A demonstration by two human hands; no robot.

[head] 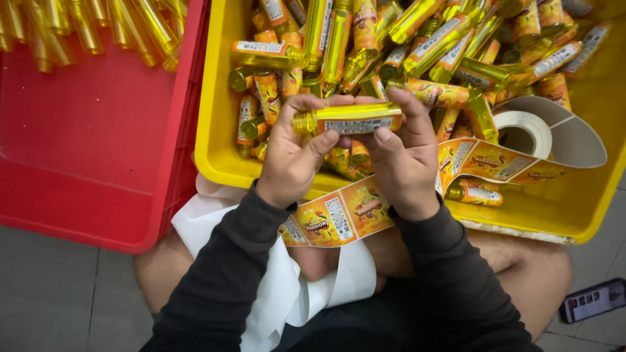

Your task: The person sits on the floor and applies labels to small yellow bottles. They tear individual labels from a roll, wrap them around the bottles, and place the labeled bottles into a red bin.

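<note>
Labelling in hand: left hand (291,153) and right hand (404,153) pinch one bottle (345,119) crosswise over the yellow crate (218,130), thumbs pressing its label down. Judged next: smooth the label, then peel another from the strip (339,218).

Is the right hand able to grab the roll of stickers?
Probably yes: the roll of stickers lies uncovered in the yellow crate just beyond the right hand, though that hand is holding a small bottle.

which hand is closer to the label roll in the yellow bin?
Right. The right hand holds the small bottle just left of the label roll; the left hand grips the bottle's cap end, farther left.
</note>
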